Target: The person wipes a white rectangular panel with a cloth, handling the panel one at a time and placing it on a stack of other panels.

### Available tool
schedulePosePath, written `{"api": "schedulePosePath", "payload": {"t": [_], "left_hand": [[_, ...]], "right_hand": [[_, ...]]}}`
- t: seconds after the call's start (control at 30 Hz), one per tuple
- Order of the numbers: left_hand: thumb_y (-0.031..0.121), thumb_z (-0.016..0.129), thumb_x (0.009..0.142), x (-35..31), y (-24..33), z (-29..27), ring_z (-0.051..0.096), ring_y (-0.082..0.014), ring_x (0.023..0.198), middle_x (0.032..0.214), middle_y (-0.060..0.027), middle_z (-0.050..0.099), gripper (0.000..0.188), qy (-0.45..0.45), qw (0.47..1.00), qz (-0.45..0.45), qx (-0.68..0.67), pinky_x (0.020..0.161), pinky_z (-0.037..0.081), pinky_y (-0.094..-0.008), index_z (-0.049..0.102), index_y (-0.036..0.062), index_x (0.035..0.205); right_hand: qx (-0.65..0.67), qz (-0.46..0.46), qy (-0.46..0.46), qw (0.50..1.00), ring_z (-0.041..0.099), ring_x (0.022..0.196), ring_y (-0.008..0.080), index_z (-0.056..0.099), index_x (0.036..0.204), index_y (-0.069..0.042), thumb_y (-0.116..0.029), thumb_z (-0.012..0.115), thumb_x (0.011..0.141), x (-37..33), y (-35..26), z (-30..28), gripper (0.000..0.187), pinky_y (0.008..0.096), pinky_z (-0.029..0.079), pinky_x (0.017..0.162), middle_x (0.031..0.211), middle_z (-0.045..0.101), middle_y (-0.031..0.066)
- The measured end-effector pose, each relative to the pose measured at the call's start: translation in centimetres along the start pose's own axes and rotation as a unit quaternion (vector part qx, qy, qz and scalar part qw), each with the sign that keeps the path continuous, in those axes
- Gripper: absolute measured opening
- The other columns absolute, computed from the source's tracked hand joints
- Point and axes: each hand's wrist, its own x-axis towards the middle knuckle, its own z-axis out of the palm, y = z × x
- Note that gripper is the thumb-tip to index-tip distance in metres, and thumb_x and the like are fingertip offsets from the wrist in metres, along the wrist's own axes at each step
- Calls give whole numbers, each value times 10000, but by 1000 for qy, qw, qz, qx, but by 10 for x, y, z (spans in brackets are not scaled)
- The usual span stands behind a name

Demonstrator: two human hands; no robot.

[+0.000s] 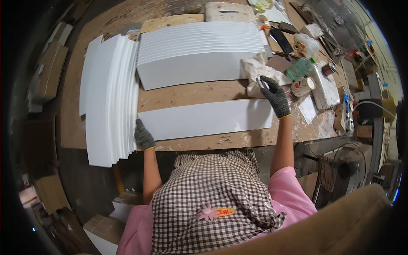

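Note:
A long white panel (204, 120) lies flat along the table's near side. My left hand (144, 135), in a dark grey knit glove, touches its left end with fingers stretched out, between it and a stack of long white panels (110, 97). Past the panel's right end, my right hand (275, 97), gloved alike, is raised with thumb and fingers pinched on a small pale, shiny object (264, 83) whose kind I cannot make out. Just behind it lies a crumpled white cloth (254, 70). A row of overlapping white panels (195, 66) stretches across the table farther back.
On the right of the worn wooden table (182, 94) are a green plastic bottle (301, 69), a white tub (303, 86), a small dark can (328, 69), a paper sheet (307, 109) and a black phone (281, 40). A fan (338, 21) stands at the far right.

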Motion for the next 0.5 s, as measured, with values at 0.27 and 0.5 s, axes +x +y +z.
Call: {"api": "schedulePosePath", "payload": {"t": [0.27, 0.5], "left_hand": [[72, 388, 929, -1, 9, -1, 599, -337, 1026, 1226, -177, 572, 448, -75, 995, -30, 59, 869, 492, -438, 417, 112, 1375], [56, 393, 926, -2, 12, -1, 561, -317, 1147, 1301, -159, 549, 415, -42, 999, -13, 21, 976, 453, -409, 467, 71, 1334]], "right_hand": [[-319, -141, -247, 904, 533, 1145, 348, 659, 1132, -157, -116, 610, 776, 8, -36, 114, 361, 419, 455, 977, 1268, 547, 156], [-409, -214, -250, 852, 495, 1188, 345, 637, 1162, -158, -81, 582, 754, 19, -20, 144, 419, 409, 420, 1017, 1276, 535, 171]]}}
